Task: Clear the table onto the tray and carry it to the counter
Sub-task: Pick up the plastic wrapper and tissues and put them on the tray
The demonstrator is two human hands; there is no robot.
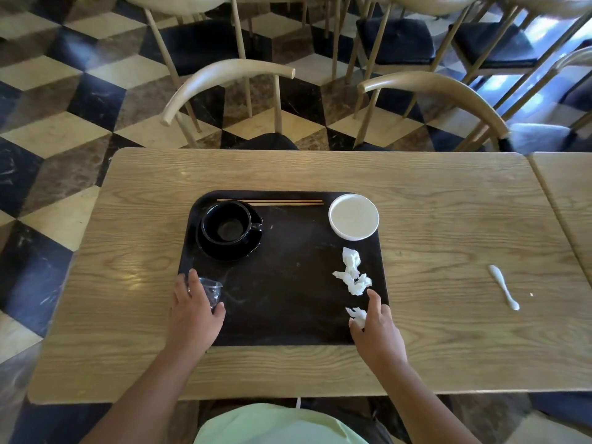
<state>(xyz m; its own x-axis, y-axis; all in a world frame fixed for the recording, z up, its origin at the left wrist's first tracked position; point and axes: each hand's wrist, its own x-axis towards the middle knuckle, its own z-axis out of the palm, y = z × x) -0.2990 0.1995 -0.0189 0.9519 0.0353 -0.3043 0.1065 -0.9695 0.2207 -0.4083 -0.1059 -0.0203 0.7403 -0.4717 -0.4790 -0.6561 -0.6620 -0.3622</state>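
Checkered stone flooring and pale wooden chairs [224, 88] surround a light wooden table [448, 219], seen from the head camera looking down. On it sits a black tray [282, 299], already loaded: a black cup [226, 223] on its saucer [229, 251] at the far left, chopsticks [270, 202] along the far edge, a white dish [353, 216] at the far right corner, and a crumpled napkin [352, 272] below it.

At the tray's near left corner, the left hand [193, 312] is closed around a small clear plastic cup [211, 291], low over the tray. At the near right edge, the right hand [376, 328] pinches a small tissue scrap [358, 315] between thumb and fingers, other fingers loosely spread.

One item is still off the tray: a white spoon [504, 288] lies well apart to the right on the bare table, a tiny crumb beside it.

Risks, as I judge them: the spoon is easily forgotten; the light tissue and plastic cup could blow or roll off during carrying; the white dish overhangs the tray rim slightly and may slide off when the tray tilts.
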